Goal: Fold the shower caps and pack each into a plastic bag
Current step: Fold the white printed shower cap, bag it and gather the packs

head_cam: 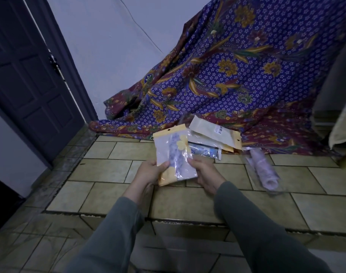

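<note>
I hold a clear plastic bag with yellow edges upright above the tiled floor. Inside it sits a folded pale purple shower cap. My left hand grips the bag's lower left edge. My right hand pinches its lower right edge. A second purple shower cap, rolled up in clear plastic, lies on the floor to the right. Behind the held bag lie more bags with yellow edges, and one of them holds a blue folded cap.
A blue and maroon floral cloth drapes from the wall down onto the floor behind the bags. A dark door stands at the left. The floor is yellowish tile, with a step edge below my arms.
</note>
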Demonstrator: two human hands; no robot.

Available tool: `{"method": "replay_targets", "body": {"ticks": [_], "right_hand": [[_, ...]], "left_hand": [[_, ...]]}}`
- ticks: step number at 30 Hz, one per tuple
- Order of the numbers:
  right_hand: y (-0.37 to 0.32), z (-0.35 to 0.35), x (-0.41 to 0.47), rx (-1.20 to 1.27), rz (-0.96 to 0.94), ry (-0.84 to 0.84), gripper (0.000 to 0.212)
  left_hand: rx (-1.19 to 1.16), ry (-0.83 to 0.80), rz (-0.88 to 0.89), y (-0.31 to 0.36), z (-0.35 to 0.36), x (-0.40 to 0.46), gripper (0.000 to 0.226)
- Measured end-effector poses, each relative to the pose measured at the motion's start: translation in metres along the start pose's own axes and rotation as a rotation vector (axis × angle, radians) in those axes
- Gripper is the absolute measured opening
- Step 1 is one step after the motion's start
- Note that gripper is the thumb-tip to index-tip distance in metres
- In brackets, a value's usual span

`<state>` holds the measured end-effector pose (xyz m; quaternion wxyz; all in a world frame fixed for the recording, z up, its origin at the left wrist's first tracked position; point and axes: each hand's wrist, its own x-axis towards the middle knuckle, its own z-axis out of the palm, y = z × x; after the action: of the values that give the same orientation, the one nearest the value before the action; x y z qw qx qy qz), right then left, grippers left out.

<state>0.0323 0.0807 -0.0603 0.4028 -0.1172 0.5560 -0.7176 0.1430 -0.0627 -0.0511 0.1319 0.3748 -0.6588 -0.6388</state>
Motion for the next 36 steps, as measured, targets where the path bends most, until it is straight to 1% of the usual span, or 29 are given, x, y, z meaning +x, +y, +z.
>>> {"method": "replay_targets", "body": {"ticks": [2, 4, 6, 7, 8, 9, 10, 12, 14, 16, 18, 19, 20, 21, 22, 23, 24, 26, 28, 29, 31, 33, 34, 36], "right_hand": [[-0.004, 0.0, -0.001, -0.115, 0.065, -0.025, 0.022], [-0.004, 0.0, 0.0, -0.251, 0.044, 0.051, 0.015], [-0.003, 0.002, 0.004, -0.324, -0.018, 0.143, 0.013], [-0.002, 0.002, 0.006, -0.37, -0.051, 0.19, 0.017], [-0.001, 0.002, 0.009, -0.448, -0.078, 0.241, 0.026], [0.001, 0.003, 0.013, -0.55, -0.092, 0.277, 0.036], [0.002, 0.005, 0.016, -0.63, -0.098, 0.295, 0.04], [0.008, 0.012, 0.021, -0.675, -0.082, 0.26, 0.038], [0.006, 0.021, 0.023, -0.659, -0.081, 0.206, 0.035], [0.002, 0.028, 0.025, -0.511, -0.09, 0.133, 0.022], [-0.002, 0.032, 0.025, -0.33, -0.032, 0.009, 0.011], [-0.004, 0.032, 0.025, -0.333, -0.003, -0.03, 0.009], [-0.005, 0.031, 0.026, -0.398, 0.018, -0.038, 0.009], [-0.005, 0.029, 0.029, -0.502, 0.026, -0.015, 0.01], [-0.007, 0.026, 0.03, -0.638, 0.007, 0.045, 0.013], [-0.009, 0.022, 0.033, -0.769, -0.05, 0.139, 0.016], [-0.011, 0.017, 0.036, -0.861, -0.147, 0.253, 0.018], [-0.018, 0.006, 0.041, -0.937, -0.399, 0.429, 0.018], [-0.024, -0.007, 0.052, -1.048, -0.619, 0.544, 0.018], [-0.026, -0.013, 0.057, -1.123, -0.673, 0.587, 0.02], [-0.029, -0.023, 0.066, -1.245, -0.679, 0.625, 0.03], [-0.03, -0.031, 0.073, -1.355, -0.602, 0.623, 0.041], [-0.029, -0.034, 0.077, -1.398, -0.569, 0.625, 0.043], [-0.027, -0.038, 0.082, -1.409, -0.555, 0.644, 0.039]], "left_hand": [[0.042, 0.033, 0.06, -0.003, -0.001, 0.002, 0.009], [0.068, 0.043, 0.094, -0.006, 0.001, 0.003, 0.007], [0.116, 0.078, 0.13, -0.007, 0.007, 0.0, 0.012], [0.155, 0.112, 0.144, -0.006, 0.01, -0.002, 0.017], [0.192, 0.149, 0.152, -0.004, 0.013, -0.004, 0.024], [0.223, 0.183, 0.152, -0.001, 0.015, -0.006, 0.034], [0.243, 0.208, 0.159, 0.001, 0.017, -0.007, 0.044], [0.278, 0.251, 0.205, 0.003, 0.018, -0.008, 0.057], [0.354, 0.284, 0.236, -0.002, 0.02, -0.004, 0.055], [0.415, 0.299, 0.207, -0.007, 0.018, 0.0, 0.05], [0.437, 0.284, 0.181, -0.015, 0.015, 0.005, 0.058], [0.457, 0.28, 0.178, -0.018, 0.014, 0.008, 0.062], [0.502, 0.293, 0.181, -0.021, 0.013, 0.009, 0.063], [0.568, 0.314, 0.177, -0.022, 0.013, 0.01, 0.062], [0.642, 0.339, 0.173, -0.024, 0.013, 0.011, 0.06], [0.712, 0.363, 0.172, -0.024, 0.013, 0.012, 0.058], [0.767, 0.383, 0.178, -0.025, 0.013, 0.013, 0.057], [0.857, 0.415, 0.226, -0.027, 0.012, 0.015, 0.055], [0.939, 0.424, 0.258, -0.032, 0.008, 0.018, 0.056], [0.965, 0.43, 0.264, -0.035, 0.006, 0.019, 0.056], [0.986, 0.45, 0.268, -0.041, 0.004, 0.02, 0.057], [0.998, 0.451, 0.275, -0.043, 0.002, 0.021, 0.062], [1.006, 0.442, 0.276, -0.043, 0.001, 0.022, 0.064], [1.016, 0.423, 0.275, -0.043, -0.001, 0.023, 0.06]]}}
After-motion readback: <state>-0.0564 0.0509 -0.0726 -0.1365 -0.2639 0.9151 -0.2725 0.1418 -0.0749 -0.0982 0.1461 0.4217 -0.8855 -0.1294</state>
